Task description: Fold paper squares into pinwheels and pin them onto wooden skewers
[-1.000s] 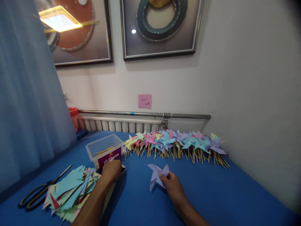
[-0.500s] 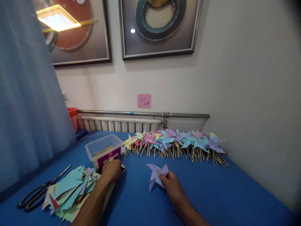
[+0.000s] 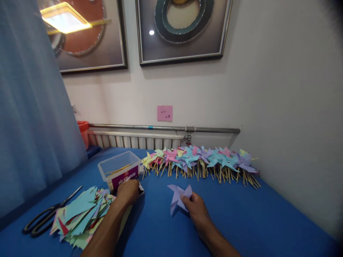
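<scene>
My right hand [image 3: 197,210] pinches a lilac paper pinwheel [image 3: 177,198] between thumb and fingers, just above the blue cover [image 3: 230,221]. This pinwheel has no stick that I can see. My left hand [image 3: 129,192] reaches down at a small box [image 3: 141,189], of which only an edge shows; its fingers are hidden. Right behind that hand stands a clear plastic tub [image 3: 111,165] with a purple label, holding thin wooden sticks [image 3: 118,170]. A heap of coloured paper pieces [image 3: 80,210] lies beside my left forearm.
Black-handled scissors [image 3: 50,213] lie at the left, by the paper heap. Along the wall runs a row of finished pinwheels on sticks [image 3: 189,157]. Behind them are a metal pipe [image 3: 214,130] and a radiator [image 3: 125,140]. A blue curtain [image 3: 34,107] hangs at the left.
The view has shifted very slightly. Both hands keep nearly the same place, the left at the small box and the right with the lilac pinwheel.
</scene>
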The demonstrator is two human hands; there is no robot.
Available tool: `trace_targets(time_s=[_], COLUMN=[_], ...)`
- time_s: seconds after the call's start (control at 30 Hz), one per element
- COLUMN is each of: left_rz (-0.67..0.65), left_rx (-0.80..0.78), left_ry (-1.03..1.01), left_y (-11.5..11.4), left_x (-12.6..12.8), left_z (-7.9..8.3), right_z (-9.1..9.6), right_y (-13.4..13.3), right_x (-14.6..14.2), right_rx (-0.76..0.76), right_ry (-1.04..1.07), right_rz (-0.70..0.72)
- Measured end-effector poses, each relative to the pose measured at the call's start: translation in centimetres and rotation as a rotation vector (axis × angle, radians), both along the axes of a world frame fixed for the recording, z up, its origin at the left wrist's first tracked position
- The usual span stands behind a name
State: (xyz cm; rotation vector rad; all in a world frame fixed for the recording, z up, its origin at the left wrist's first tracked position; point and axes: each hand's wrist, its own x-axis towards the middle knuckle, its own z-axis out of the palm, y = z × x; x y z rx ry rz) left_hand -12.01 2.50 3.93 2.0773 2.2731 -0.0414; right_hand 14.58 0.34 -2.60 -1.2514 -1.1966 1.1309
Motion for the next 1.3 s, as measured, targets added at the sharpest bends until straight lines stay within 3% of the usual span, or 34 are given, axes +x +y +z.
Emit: trace_targets(time_s=[0.2, 0.7, 0.83, 0.97, 1.3], left_rz=[-0.04, 0.017, -0.205, -0.428, -0.468], left_rx=[0.047, 0.116, 0.095, 0.005, -0.015], left_ry=[0.028, 0.001, -0.089, -0.045, -0.043], left_y=[0.0, -0.5, -1.1, -2.1, -2.0], left_x=[-0.1, 0.7, 2.1, 4.6, 5.6], left_z=[-0.3, 1.2, 1.0, -0.1, -1.4], right_z=[0.0, -0.2, -0.2, 0.4, 1.6], right_y=[0.0, 0.0, 0.0, -0.2, -1.1], right_x=[-0.2, -0.1, -0.1, -0.2, -0.6], right_rx=[0.002, 0.004, -0.01, -0.013, -0.012], right_ry=[0.007, 0.03, 0.019, 0.019, 0.056], right_rz=[-0.011, 0.003, -0.007, -0.01, -0.001])
